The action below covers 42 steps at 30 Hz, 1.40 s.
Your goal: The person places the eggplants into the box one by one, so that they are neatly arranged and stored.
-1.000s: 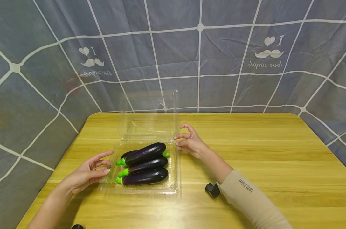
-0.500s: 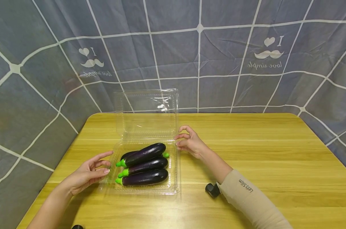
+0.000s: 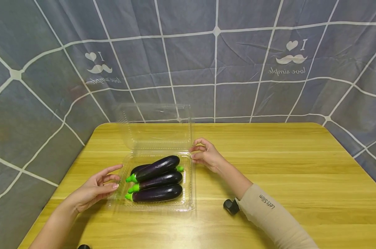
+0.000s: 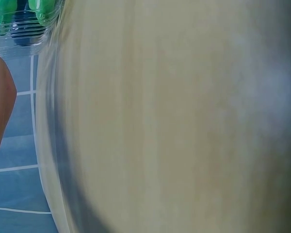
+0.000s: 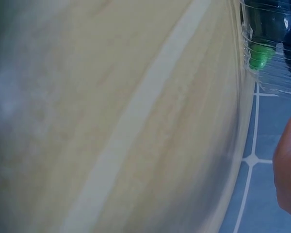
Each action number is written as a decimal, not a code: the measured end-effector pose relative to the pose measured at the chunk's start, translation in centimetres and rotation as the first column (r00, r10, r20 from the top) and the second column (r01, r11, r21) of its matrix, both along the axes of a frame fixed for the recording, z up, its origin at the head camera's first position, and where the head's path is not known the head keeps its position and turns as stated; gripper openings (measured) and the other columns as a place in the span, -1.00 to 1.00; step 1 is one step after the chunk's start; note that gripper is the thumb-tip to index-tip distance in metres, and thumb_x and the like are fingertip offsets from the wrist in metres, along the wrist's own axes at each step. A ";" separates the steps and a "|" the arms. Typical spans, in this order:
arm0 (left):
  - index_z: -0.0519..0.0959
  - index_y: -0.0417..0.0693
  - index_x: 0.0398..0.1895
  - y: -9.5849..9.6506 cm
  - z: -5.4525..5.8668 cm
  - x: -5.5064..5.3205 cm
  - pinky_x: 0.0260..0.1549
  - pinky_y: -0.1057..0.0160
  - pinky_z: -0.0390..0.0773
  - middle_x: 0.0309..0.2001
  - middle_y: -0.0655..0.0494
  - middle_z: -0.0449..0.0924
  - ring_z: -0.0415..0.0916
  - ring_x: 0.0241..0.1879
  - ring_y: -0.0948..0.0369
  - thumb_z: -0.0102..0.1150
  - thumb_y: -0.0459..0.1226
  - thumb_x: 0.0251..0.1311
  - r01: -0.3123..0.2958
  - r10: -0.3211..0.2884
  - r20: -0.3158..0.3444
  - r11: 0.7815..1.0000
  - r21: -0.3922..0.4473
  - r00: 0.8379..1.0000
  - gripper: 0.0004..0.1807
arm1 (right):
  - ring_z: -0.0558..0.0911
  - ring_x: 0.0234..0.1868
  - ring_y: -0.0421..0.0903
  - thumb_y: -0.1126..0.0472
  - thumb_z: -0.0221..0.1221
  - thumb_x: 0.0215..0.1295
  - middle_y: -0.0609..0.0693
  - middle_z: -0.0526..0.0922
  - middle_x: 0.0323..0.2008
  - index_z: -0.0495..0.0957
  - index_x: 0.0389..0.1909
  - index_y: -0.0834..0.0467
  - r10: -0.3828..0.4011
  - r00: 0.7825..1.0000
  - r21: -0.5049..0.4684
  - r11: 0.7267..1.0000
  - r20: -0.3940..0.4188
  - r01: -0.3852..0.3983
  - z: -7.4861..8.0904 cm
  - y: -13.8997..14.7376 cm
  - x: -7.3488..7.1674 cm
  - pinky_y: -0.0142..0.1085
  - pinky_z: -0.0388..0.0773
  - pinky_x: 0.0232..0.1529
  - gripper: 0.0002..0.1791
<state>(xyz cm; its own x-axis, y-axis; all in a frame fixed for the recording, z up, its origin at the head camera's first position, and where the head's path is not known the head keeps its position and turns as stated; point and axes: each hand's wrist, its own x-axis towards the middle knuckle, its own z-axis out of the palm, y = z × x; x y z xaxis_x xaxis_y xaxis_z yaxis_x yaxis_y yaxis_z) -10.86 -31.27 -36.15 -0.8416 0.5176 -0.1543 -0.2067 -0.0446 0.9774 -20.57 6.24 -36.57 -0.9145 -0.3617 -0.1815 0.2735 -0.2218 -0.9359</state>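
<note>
A clear plastic clamshell container (image 3: 188, 204) lies on the table in the head view, its lid (image 3: 157, 133) raised behind it. Several dark purple eggplants (image 3: 158, 192) with bright green stems lie piled inside. At the left rim, my left hand (image 3: 97, 186) has its fingers spread, and its fingertips touch or nearly touch the plastic. My right hand (image 3: 208, 156) pinches the rear right corner by the hinge with thumb and a curled finger; the index stands off. The left wrist view shows part of the container (image 4: 31, 39); the right wrist view catches a green stem (image 5: 261, 56).
The yellow wood-grain table (image 3: 284, 166) stretches to the right. A black cylindrical object (image 3: 231, 206) is beside the right sleeve, and another dark round thing (image 3: 83, 246) is at the bottom edge. Grey grid-patterned curtain (image 3: 194, 58) hangs behind and at the sides.
The raised lid has swayed; its top edge sits lower than half a second ago. Both hands and the eggplants have stayed practically in place.
</note>
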 end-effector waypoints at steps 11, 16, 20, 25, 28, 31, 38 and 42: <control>0.33 0.29 0.26 0.0 -0.3 -0.1 -0.28 0.42 0.52 -0.07 0.18 0.37 0.43 -0.23 0.37 -0.08 -0.52 0.29 0.011 -0.011 -0.004 1.000 0.014 1.000 -0.40 | 0.54 -0.43 -0.12 0.70 0.02 0.05 0.04 0.52 -0.31 0.37 -0.41 0.15 -0.012 1.000 -0.016 1.000 -0.013 0.012 -0.3 0.1 0.2 -0.38 0.55 -0.41 -0.64; 0.33 0.27 0.27 0.0 -0.4 -0.2 -0.28 0.41 0.52 -0.06 0.15 0.37 0.44 -0.23 0.35 -0.09 -0.53 0.29 0.026 -0.026 -0.010 0.999 0.038 1.000 -0.41 | 0.54 -0.43 -0.13 0.71 0.02 0.03 0.03 0.51 -0.32 0.37 -0.45 0.15 -0.015 1.000 -0.018 1.000 -0.022 0.014 -0.4 0.0 0.1 -0.38 0.55 -0.40 -0.64; 0.35 0.30 0.25 0.1 -0.3 -0.2 -0.28 0.42 0.52 -0.07 0.15 0.37 0.45 -0.24 0.36 -0.08 -0.53 0.29 0.014 -0.014 0.001 1.000 0.020 1.000 -0.41 | 0.54 -0.44 -0.14 0.71 0.01 0.01 0.04 0.51 -0.33 0.36 -0.49 0.17 -0.019 0.999 -0.023 1.000 -0.028 0.018 -0.4 0.0 0.1 -0.38 0.55 -0.40 -0.64; 0.35 0.29 0.24 0.1 -0.4 -0.2 -0.28 0.41 0.53 -0.06 0.13 0.35 0.46 -0.23 0.36 -0.08 -0.52 0.29 0.025 -0.025 -0.002 0.999 0.026 1.000 -0.41 | 0.54 -0.44 -0.15 0.71 0.01 0.02 0.00 0.52 -0.35 0.35 -0.53 0.18 -0.016 0.999 -0.013 1.000 -0.028 0.016 -0.5 0.0 0.2 -0.38 0.55 -0.40 -0.65; 0.38 0.26 0.21 0.0 -0.5 -0.3 -0.28 0.41 0.53 -0.05 0.12 0.36 0.46 -0.24 0.36 -0.09 -0.52 0.29 0.034 -0.034 -0.007 0.999 0.037 0.999 -0.45 | 0.51 -0.45 -0.16 0.71 0.00 0.01 -0.03 0.50 -0.38 0.38 -0.57 0.15 -0.015 0.999 0.001 1.000 -0.029 0.015 -0.5 0.1 0.2 -0.39 0.53 -0.40 -0.64; 0.42 0.25 0.16 0.0 -0.5 -0.2 -0.27 0.41 0.53 -0.04 0.12 0.36 0.45 -0.24 0.36 -0.09 -0.51 0.30 0.026 -0.026 -0.009 1.000 0.017 1.000 -0.49 | 0.48 -0.42 -0.16 0.70 -0.01 0.00 -0.04 0.47 -0.38 0.44 -0.62 0.11 -0.019 0.999 0.021 1.000 -0.032 0.020 -0.6 0.1 0.2 -0.40 0.50 -0.41 -0.60; 0.46 0.32 0.08 -0.1 -0.5 -0.2 -0.22 0.36 0.54 -0.01 0.11 0.33 0.46 -0.16 0.31 -0.05 -0.47 0.30 -0.006 0.006 -0.006 0.999 -0.037 1.000 -0.53 | 0.49 -0.33 -0.15 0.69 0.00 0.01 -0.02 0.48 -0.33 0.47 -0.68 0.11 -0.016 0.999 0.047 0.999 -0.047 0.018 -0.7 0.2 0.2 -0.41 0.50 -0.39 -0.59; 0.46 0.33 0.09 -0.1 -0.5 -0.1 -0.23 0.37 0.53 0.00 0.13 0.35 0.45 -0.16 0.33 -0.05 -0.47 0.30 -0.002 0.001 -0.009 0.999 -0.046 1.000 -0.52 | 0.52 -0.28 -0.15 0.68 0.01 0.03 0.00 0.50 -0.28 0.48 -0.68 0.11 -0.009 0.999 0.058 0.998 -0.053 0.012 -0.6 0.2 0.2 -0.40 0.52 -0.34 -0.60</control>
